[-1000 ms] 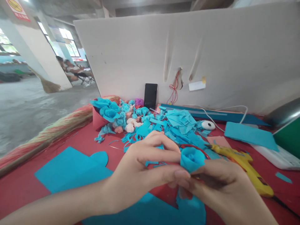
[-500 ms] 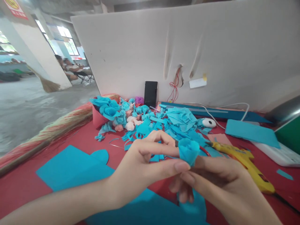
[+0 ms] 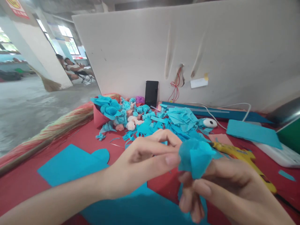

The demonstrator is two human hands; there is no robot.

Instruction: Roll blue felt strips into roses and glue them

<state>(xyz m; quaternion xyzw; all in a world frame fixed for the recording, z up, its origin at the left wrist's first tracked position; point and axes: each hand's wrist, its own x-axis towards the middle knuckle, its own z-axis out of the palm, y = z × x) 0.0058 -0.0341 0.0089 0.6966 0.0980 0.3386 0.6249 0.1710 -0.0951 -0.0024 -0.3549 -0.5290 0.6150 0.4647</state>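
A small blue paper flower point(image 3: 197, 156) is held up over the red table, its layers flared at the top. My right hand point(image 3: 217, 184) pinches its base between thumb and fingers. At the flower's left edge, my left hand point(image 3: 150, 156) closes thumb and fingers on the paper. Blue paper also shows beneath my right fingers; whether they hold it is unclear. Large blue sheets point(image 3: 67, 165) lie under and beside my left forearm.
Behind my hands are cut blue paper pieces point(image 3: 182, 118) and small paper flowers point(image 3: 130, 125). A yellow glue gun point(image 3: 243, 156) lies right. A black phone point(image 3: 151, 93) leans on the white board point(image 3: 131, 47). People sit far left.
The blue flower looks wider and more open, with a loose layer turned to the right. My right hand has shifted slightly right, and my left fingers have drawn back to its left edge.
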